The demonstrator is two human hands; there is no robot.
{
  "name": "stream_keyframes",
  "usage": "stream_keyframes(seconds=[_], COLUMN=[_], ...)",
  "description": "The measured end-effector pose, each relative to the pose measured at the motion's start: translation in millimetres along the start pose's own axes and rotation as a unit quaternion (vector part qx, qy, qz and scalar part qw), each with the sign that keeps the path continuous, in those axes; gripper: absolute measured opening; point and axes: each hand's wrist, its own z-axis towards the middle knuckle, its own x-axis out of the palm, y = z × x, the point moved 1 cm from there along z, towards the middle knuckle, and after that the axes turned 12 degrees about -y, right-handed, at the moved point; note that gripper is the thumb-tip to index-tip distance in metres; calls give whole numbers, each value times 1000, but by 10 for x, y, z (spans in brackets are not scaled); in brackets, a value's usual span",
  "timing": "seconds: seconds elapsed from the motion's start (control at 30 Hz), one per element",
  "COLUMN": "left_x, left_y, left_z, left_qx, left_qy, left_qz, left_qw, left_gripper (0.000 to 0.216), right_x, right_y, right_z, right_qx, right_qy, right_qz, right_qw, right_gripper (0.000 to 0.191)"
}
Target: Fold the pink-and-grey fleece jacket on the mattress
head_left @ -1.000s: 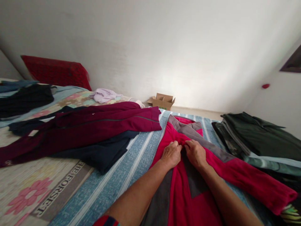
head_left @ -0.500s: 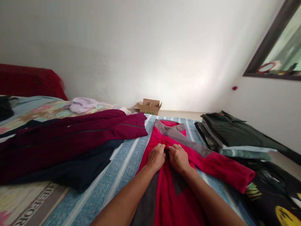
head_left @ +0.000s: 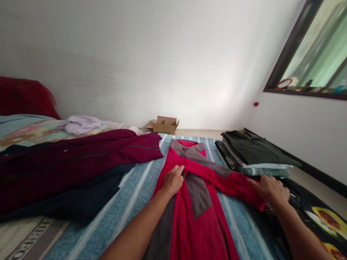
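A red and grey long garment (head_left: pixel 199 202) with a collar lies lengthwise on a blue striped bed sheet (head_left: pixel 135 196). One of its sleeves (head_left: pixel 227 182) stretches across the body to the right. My left hand (head_left: pixel 173 180) is closed, pinching the red cloth near the upper middle of the garment. Over the sleeve's far end is my right hand (head_left: pixel 272 189), thumb and fingers apart, touching the cloth close to the cuff. Part of the cuff is hidden beneath it.
To the left lie a maroon garment (head_left: pixel 89 155) and a dark navy one (head_left: pixel 81 202). A folded clothes stack (head_left: pixel 252 151) sits at right, with black printed fabric (head_left: pixel 317 216) nearer me. Behind the bed stand a cardboard box (head_left: pixel 164 126) and a white wall (head_left: pixel 151 65).
My right hand has left the garment's middle and moved right to the sleeve end. The left hand keeps its pinch. The view has turned slightly to the right.
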Motion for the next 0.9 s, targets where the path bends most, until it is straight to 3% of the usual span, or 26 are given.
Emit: stream_keyframes(seconds=[0.03, 0.1, 0.27, 0.43, 0.6, 0.73, 0.9], left_x=[-4, -12, -23, -19, -19, -2, 41], left_y=[-6, -15, -18, -20, -32, -30, -14], left_z=[-3, -7, -19, -43, -57, -41, -20], left_qx=[-3, -9, -26, -23, -5, 0, 6], left_qy=[1, 3, -9, -12, -13, -21, -32], left_qz=[-2, -8, -42, -44, -45, -44, -42], left_qw=[1000, 1000, 999, 999, 999, 999, 999], left_gripper=[41, 42, 43, 31, 28, 28, 27], right_x=[82, 228, 307, 6, -251, -173, 71], right_y=[-99, -205, -168, -219, -253, -156, -112], right_z=[42, 91, 120, 212, 289, 226, 120], right_qx=[7, 10, -16, -9, -33, -99, -77], right_qy=[57, 94, 51, 43, -6, 24, 43], right_qz=[20, 38, 50, 93, 21, 13, -24], right_qw=[998, 995, 997, 995, 999, 995, 996], right_gripper=[52, 52, 29, 18, 18, 22, 30])
